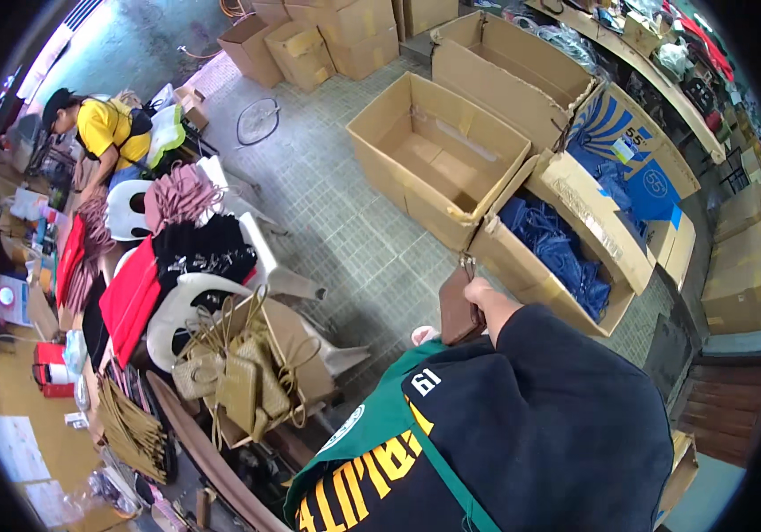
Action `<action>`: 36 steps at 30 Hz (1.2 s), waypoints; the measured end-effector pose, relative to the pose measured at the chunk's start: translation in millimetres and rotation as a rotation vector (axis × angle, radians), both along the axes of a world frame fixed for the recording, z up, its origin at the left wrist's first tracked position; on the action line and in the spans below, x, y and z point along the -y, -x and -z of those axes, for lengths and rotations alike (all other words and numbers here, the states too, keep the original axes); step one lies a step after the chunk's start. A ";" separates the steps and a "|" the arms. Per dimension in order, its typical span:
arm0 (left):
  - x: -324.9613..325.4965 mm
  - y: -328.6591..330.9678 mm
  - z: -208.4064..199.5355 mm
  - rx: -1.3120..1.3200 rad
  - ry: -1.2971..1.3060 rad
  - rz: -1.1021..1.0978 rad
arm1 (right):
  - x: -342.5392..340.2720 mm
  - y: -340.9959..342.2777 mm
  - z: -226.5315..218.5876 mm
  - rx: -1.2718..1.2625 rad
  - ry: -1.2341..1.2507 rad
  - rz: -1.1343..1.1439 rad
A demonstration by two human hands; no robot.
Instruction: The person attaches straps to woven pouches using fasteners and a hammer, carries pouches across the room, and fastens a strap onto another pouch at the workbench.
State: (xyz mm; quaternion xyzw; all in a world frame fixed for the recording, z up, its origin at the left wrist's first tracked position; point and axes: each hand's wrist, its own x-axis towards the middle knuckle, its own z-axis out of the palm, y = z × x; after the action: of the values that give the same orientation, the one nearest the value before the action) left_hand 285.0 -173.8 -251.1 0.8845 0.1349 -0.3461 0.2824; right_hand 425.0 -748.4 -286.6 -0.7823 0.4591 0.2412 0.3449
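The right hand (482, 298) grasps a flat, brown, leather-like pouch (458, 314), not yet set down, near a tan cardboard box (512, 260) already holding dark-blue bundles (536, 235), while I cannot tell the left hand's grip.

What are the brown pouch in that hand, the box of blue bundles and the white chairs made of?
Brown pouch: perhaps leather or imitation leather; smooth with slight sheen.
Box: almost certainly cardboard; matte brown, with a torn flap.
White chairs: probably plastic; smooth, rounded, moulded-looking.
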 end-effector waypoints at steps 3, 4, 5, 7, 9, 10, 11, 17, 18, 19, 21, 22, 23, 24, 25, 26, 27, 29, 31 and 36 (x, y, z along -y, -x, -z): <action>43.2 -27.4 -9.5 -0.044 0.017 -0.010 | 37.4 -11.2 -29.2 -0.048 -0.072 -0.069; 55.6 -34.6 -11.3 -0.051 0.025 -0.009 | 45.9 -13.4 -34.5 -0.054 -0.073 -0.060; 67.0 -41.4 -11.9 -0.054 0.036 -0.002 | 53.5 -16.2 -39.7 0.019 -0.110 -0.058; 88.8 -58.8 -9.7 -0.061 0.058 0.028 | 68.3 -22.8 -49.4 0.144 -0.134 -0.106; 103.7 -74.2 -5.6 -0.059 0.079 0.061 | 73.2 -29.5 -76.0 0.278 -0.140 -0.192; 108.2 -80.7 -3.1 -0.054 0.094 0.080 | 75.4 -33.1 -90.8 0.363 -0.155 -0.218; 115.1 -88.4 -0.3 -0.041 0.115 0.097 | 83.4 -43.2 -80.6 0.462 -0.127 -0.294; 158.5 -143.3 -27.0 0.001 0.046 0.081 | 127.3 -67.3 -133.5 0.499 -0.010 -0.624; 213.7 -157.0 -77.7 0.074 0.207 -0.055 | 140.1 -70.4 -125.7 0.490 -0.012 -0.591; 223.8 -158.1 -77.0 0.078 0.139 -0.042 | 149.8 -82.6 -125.4 0.391 -0.012 -0.618; 239.7 -159.6 -58.7 0.054 0.066 -0.049 | 179.9 -102.0 -100.0 0.251 0.000 -0.609; 251.7 -160.5 -48.8 0.037 0.035 -0.052 | 199.5 -105.7 -85.5 0.275 0.006 -0.659; 262.8 -159.3 -40.1 0.020 0.008 -0.058 | 221.4 -108.8 -78.8 0.298 0.010 -0.709; 272.5 -158.4 -34.0 0.001 -0.020 -0.063 | 239.7 -112.9 -80.7 0.304 0.012 -0.702; 283.1 -155.0 -29.4 -0.018 -0.044 -0.083 | 258.1 -116.9 -87.4 0.253 -0.006 -0.661; 294.4 -152.6 -27.3 -0.032 -0.069 -0.104 | 281.0 -121.4 -91.9 0.201 -0.022 -0.622; 305.1 -154.1 -27.2 -0.049 -0.089 -0.109 | 303.9 -126.0 -87.5 0.203 -0.019 -0.620; 324.0 -153.2 -28.4 -0.065 -0.110 -0.131 | 344.1 -140.2 -72.9 0.246 0.071 -0.553; 333.2 -146.7 -31.7 -0.056 -0.120 -0.158 | 374.2 -166.1 -83.6 0.142 0.113 -0.568; 342.9 -103.6 -29.2 0.056 -0.142 -0.236 | 396.6 -200.3 -68.7 0.248 0.169 -0.469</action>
State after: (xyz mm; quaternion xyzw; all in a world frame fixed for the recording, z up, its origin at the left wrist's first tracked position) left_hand 388.7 -516.7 -221.8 0.8895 0.2544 -0.2752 0.2615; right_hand 625.3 -1145.0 -217.9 -0.9168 0.2384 0.1775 0.2666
